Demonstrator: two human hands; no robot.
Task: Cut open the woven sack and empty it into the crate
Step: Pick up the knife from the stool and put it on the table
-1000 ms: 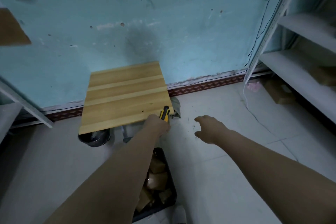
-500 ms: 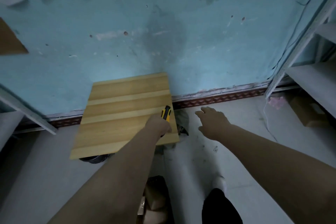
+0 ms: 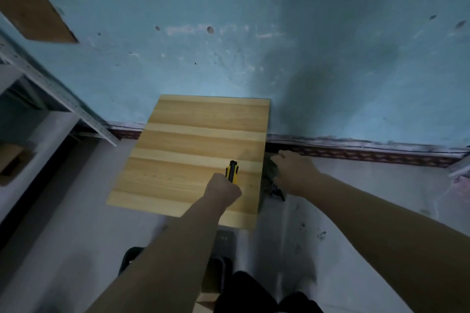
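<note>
My left hand (image 3: 222,189) is closed around a yellow and black utility knife (image 3: 232,171) and hovers over the front right part of a small wooden table (image 3: 193,140). My right hand (image 3: 292,173) reaches just past the table's right edge, fingers spread, over a dark grey-green bundle (image 3: 270,170) on the floor by the wall; I cannot tell whether it touches it. Below my left forearm a dark crate (image 3: 132,259) shows only its rim. No woven sack is clearly visible.
The turquoise wall with a patterned skirting (image 3: 368,152) stands right behind the table. A metal shelf frame (image 3: 50,89) is at the left. Pale tiled floor (image 3: 356,211) lies to the right. My dark trouser legs (image 3: 254,292) show at the bottom.
The view has swung left and moved closer to the table. My left hand with the knife has moved further over the tabletop, and my right hand has reached forward to the bundle beside the table.
</note>
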